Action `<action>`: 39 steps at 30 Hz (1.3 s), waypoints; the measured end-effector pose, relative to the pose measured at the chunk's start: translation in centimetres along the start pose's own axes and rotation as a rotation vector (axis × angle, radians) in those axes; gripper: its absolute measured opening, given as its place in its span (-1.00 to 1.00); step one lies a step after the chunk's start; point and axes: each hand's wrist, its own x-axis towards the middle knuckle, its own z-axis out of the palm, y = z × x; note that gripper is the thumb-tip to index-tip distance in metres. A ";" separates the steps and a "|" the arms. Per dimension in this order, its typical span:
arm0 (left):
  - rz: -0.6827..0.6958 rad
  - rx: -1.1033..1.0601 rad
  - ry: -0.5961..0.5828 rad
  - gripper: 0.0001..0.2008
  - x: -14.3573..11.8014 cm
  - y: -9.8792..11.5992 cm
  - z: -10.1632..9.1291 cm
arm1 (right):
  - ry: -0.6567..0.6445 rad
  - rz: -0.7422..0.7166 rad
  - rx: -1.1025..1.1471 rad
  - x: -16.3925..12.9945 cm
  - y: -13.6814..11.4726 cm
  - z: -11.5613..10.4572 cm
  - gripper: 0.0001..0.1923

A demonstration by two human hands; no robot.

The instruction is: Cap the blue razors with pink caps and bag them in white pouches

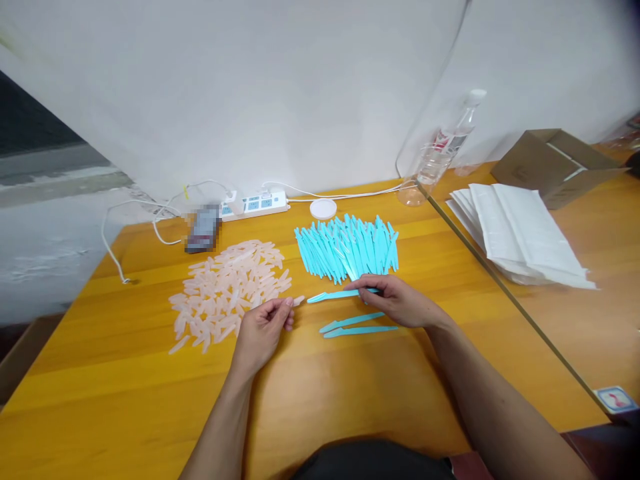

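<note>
Carefully, before an onlooker, a worker sits at a yellow-brown wood-grain table (pixel 300 413), where two slim turquoise plastic sticks (pixel 357 331) lie side by side. Just beyond them, the right hand (pixel 397 300) grips a third turquoise plastic stick (pixel 335 295) by its rear, while the left hand (pixel 265 330) pinches a small translucent pale-pink sliver (pixel 299 301) just beside its tip. From where I stand, the stick looks light, stiff and smooth, best held by its handle; the sliver, likely slippery and slightly flexible, suits a fingertip pinch at one end. Farther off spread loose pale-pink slivers (pixel 227 287) and heaped turquoise sticks (pixel 350 247).
</note>
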 end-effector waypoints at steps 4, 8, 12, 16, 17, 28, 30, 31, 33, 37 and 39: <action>-0.060 -0.022 -0.016 -0.56 -0.2 0.2 0.8 | -0.017 -0.014 0.001 0.0 -0.1 0.0 -0.61; -0.078 -0.028 -0.041 -0.55 -0.4 0.8 1.3 | -0.017 -0.019 -0.004 -0.1 -0.2 -0.2 -0.62; -0.088 -0.051 -0.026 -0.54 -0.4 1.0 1.1 | 0.005 -0.017 -0.005 -0.2 -0.1 -0.4 -0.61; -0.099 -0.057 -0.018 -0.55 -0.4 0.7 1.0 | 0.027 -0.016 -0.001 -0.3 0.1 -0.7 -0.57; -0.099 -0.057 -0.022 -0.56 -0.4 0.7 1.0 | 0.031 -0.017 -0.004 -0.3 0.1 -0.8 -0.57; -0.071 0.003 -0.089 -0.55 -0.8 1.0 2.5 | -0.033 -0.055 -0.033 -0.1 -0.4 0.1 -0.63; 0.012 0.072 -0.111 -0.60 -1.2 1.1 2.8 | -0.072 -0.068 -0.058 -0.1 -0.5 0.3 -0.65; 0.079 0.121 -0.133 -0.64 -1.4 1.1 2.8 | -0.101 -0.065 -0.071 -0.2 -0.5 0.3 -0.65; 0.221 0.230 -0.218 -0.71 -1.8 1.2 2.8 | -0.171 -0.039 -0.095 -0.5 -0.7 -0.1 -0.64; 0.414 0.391 -0.431 -0.77 -2.8 1.2 2.6 | -0.342 0.062 -0.105 -1.4 -0.7 -1.4 -0.68; 0.489 0.444 -0.480 -0.77 -3.0 1.0 2.7 | -0.376 0.135 -0.081 -1.9 -0.5 -2.3 -0.68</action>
